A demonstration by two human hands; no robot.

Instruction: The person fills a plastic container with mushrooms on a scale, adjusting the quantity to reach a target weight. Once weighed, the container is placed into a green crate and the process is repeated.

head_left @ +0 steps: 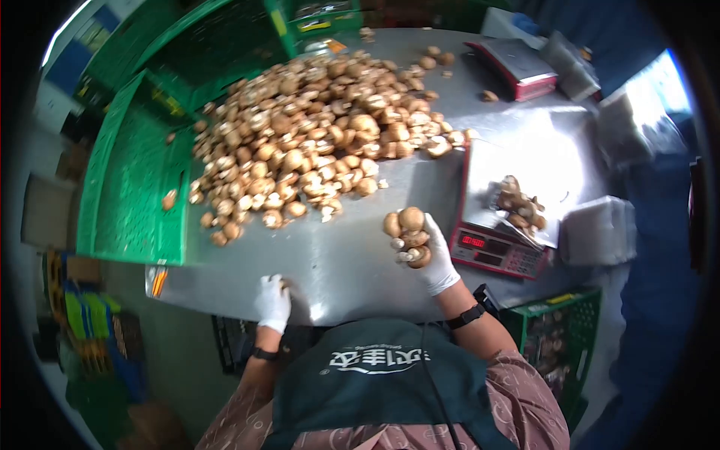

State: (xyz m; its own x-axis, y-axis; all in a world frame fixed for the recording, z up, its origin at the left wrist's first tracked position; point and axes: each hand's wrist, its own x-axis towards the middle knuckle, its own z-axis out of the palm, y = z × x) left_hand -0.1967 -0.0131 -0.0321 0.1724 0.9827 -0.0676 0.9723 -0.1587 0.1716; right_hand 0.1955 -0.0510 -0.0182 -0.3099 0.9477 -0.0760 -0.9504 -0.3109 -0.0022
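My right hand [441, 264], in a white glove, cups several brown mushrooms [412, 219] above the steel table. Their caps and a few pale stems show over the palm. My left hand [272, 303], gloved too, is low over the table's front edge with its fingers curled. A small brownish bit shows at its fingertips, too blurred to name. A large heap of mushrooms [300, 142] covers the table beyond both hands. Right of my right hand, a clear tray of mushrooms [522, 208] rests tilted on a scale [499, 251] with lit red digits.
A green crate [135, 172] lies on its side at the left, one mushroom inside it. Another scale [517, 67] stands at the back right. Stacked clear trays [598, 231] line the right edge. Below them is a green crate [592, 330] holding packed trays.
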